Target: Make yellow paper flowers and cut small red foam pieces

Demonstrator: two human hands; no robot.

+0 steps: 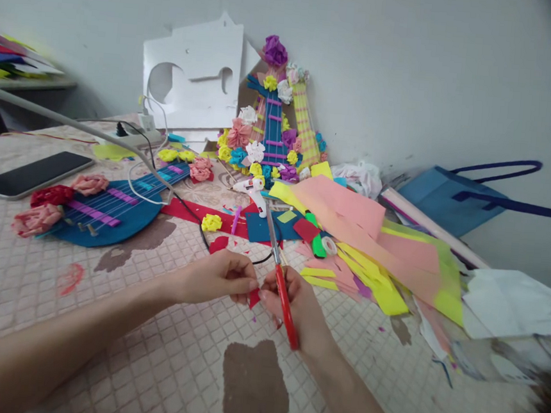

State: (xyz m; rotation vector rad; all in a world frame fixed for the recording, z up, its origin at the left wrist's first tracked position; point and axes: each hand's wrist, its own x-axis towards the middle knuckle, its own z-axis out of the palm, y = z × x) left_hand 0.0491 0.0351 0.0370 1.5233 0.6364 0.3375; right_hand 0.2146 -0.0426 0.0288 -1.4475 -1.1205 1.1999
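Note:
My left hand (230,278) is closed in a pinch on a small red piece (254,298), which looks like paper or felt. Close beside it, my right hand (302,312) has its fingertips at the same red piece. Scissors with red handles (286,310) lie across that hand, held in it, their metal blades pointing up and away from me. Just beyond the blades is a white glue gun (257,195). A red strip (185,213) and a blue sheet (255,227) lie past my hands, with a yellow paper flower (212,222) on the strip.
On the left lie a blue ukulele-shaped craft (111,214) with paper flowers and a phone (32,172). Decorated guitar shapes (273,129) lean at the wall beside white foam board (192,51). Coloured sheets (352,207) are heaped right, near a blue bag (450,199). Cables cross the table.

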